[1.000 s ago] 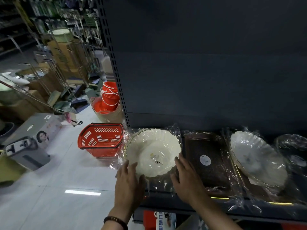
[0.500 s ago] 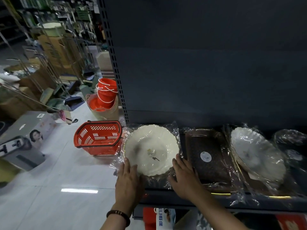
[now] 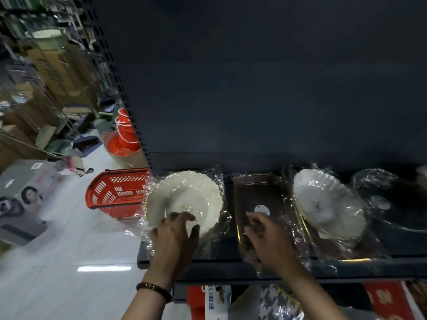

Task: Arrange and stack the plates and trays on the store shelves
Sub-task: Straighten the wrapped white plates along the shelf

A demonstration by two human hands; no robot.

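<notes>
Head view: both hands work at the front of a dark store shelf.
White plate: round, scalloped rim, sealed in clear wrap. It lies at the left end of the shelf, with its left rim reaching the shelf's end.
Left hand: over the near rim of the white plate. Its fingers are bent and spread, with the tips on the wrapped surface. Whether they clamp the rim cannot be told.
Dark tray: rectangular, wrapped, with a round white sticker. It lies just right of the white plate, long side running front to back.
Right hand: on the near end of the dark tray. The fingers are curled onto its top and the thumb is at its left edge, gripping it. This area is blurred.
Second white plate: wrapped and tilted, just right of the dark tray.
Dark round item: wrapped, at the right end of the row. Its type is not discernible.
Bracelet: dark band on the left wrist.
Red basket: on the floor, just beside the left end of the shelf.
Red buckets: nested, behind the red basket.
Printed box: on the floor, far left.
</notes>
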